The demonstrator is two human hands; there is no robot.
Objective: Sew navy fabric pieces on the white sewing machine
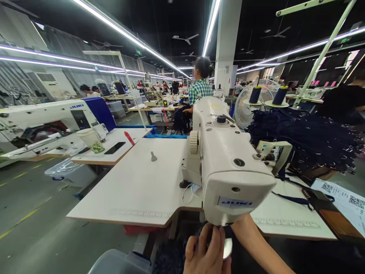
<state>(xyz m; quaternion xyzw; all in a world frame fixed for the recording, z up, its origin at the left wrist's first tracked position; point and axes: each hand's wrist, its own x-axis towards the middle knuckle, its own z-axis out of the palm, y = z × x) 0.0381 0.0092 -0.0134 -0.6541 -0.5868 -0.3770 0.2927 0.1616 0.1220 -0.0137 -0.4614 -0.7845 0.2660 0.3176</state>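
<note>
The left hand (207, 249) is held bent, its fingers gathered close together under the sewing machine head (228, 163); whether anything is gripped cannot be told. The right hand (240, 225) is reached in from the right, its fingers hidden by the head, so their spread cannot be told. Dark fabric (169, 257) is seen just left of the left fingers. Beyond them to the left, a white tabletop (128, 182) is spread, marked with a ruler scale along its near edge; a small grey piece (153, 156) is laid on it. To the fingers' right, past more tabletop, navy straps (302, 137) are heaped near a printed sheet (345, 201). Far ahead, a co-worker in a checked shirt (202, 90) is seen, and the room is lit by long ceiling tubes (128, 40).
</note>
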